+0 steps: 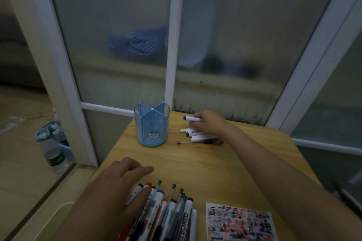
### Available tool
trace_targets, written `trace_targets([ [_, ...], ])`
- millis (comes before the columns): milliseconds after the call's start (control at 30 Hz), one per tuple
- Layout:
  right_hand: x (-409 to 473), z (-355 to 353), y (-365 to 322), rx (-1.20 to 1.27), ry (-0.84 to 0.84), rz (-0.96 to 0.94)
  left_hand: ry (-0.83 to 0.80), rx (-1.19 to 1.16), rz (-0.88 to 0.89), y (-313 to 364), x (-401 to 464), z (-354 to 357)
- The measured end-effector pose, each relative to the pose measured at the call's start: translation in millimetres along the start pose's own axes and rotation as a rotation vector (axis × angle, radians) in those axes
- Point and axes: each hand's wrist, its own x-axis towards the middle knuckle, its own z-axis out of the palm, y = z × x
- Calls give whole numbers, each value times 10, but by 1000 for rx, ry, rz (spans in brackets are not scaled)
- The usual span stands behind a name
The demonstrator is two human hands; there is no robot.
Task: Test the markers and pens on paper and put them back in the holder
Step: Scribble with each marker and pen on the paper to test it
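A pale blue divided holder [151, 125] stands empty at the far left of the wooden table [205, 162]. My right hand [210, 122] reaches to the far side and grips a blue-capped marker [191, 118] just above a small pile of markers and a black pen [199, 137]. My left hand [125, 184] lies with relaxed fingers on the left part of a big heap of markers and pens [170, 209] near the front edge. A sheet of paper [242, 223] covered in coloured scribbles lies at the front right.
Frosted glass panels in white frames [170, 45] rise right behind the table. On the floor to the left stand plastic water bottles [53, 146]. The table's left edge drops off beside my left forearm.
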Motion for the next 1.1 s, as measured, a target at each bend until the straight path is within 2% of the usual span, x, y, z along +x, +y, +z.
trace_targets([
  [167,-424,-262,-138,6,123,-60,-37,-61,-8,97,47,-40],
  [267,-983,-467,-273,108,164,-94,-57,-94,2,252,22,-44],
  [400,-1962,-692,-510,402,234,3,-55,-183,22,553,-68,-27],
  [533,-2835,-744,-736,852,216,160,-100,-334,67,988,-146,-13],
  [600,-3125,-621,-777,877,219,223,-165,-409,87,1244,-204,38],
  [700,-3368,-385,-792,906,300,298,-268,-482,127,1596,-307,145],
  [800,-3507,-199,-810,1115,358,302,-337,-503,172,1836,-402,282],
  [900,-3567,-154,-814,1201,352,272,-297,-520,192,1900,-436,352],
  [1000,-3586,-161,-777,1156,298,252,-213,-513,194,1862,-437,355],
  [1100,-3533,-186,-735,1165,270,268,-208,-459,220,1857,-423,333],
])
